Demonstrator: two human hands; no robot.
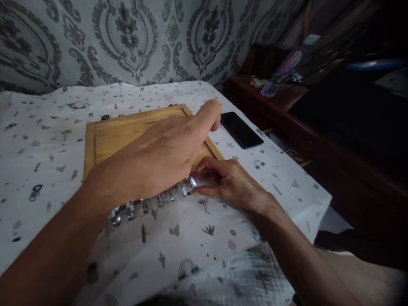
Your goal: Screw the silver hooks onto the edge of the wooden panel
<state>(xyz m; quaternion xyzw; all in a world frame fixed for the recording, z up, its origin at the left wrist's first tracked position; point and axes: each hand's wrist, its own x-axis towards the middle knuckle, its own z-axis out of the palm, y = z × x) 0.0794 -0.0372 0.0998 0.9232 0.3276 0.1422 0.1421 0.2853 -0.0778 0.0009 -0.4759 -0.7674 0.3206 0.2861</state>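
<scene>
A wooden board (pixel 127 131) with a raised rim lies on the cloth-covered bed or table. A row of curved, shiny metal clips (pixel 145 205) lines its near edge. My right hand (pixel 228 180) is at the near right corner, thumb and forefinger closed around the rightmost metal clip (pixel 192 182). Across the board reaches my left hand (pixel 168 148), its back towards me. One bent finger shows near the right rim; the other fingers are hidden beneath the hand. It looks closed, but what it holds, if anything, cannot be seen.
A black phone (pixel 242 131) lies right of the board on the patterned white cloth (pixel 41 170). Beyond the cloth's right edge, a clear plastic bottle (pixel 288 66) stands on dark red furniture (pixel 244 87). A patterned curtain (pixel 172 34) hangs behind.
</scene>
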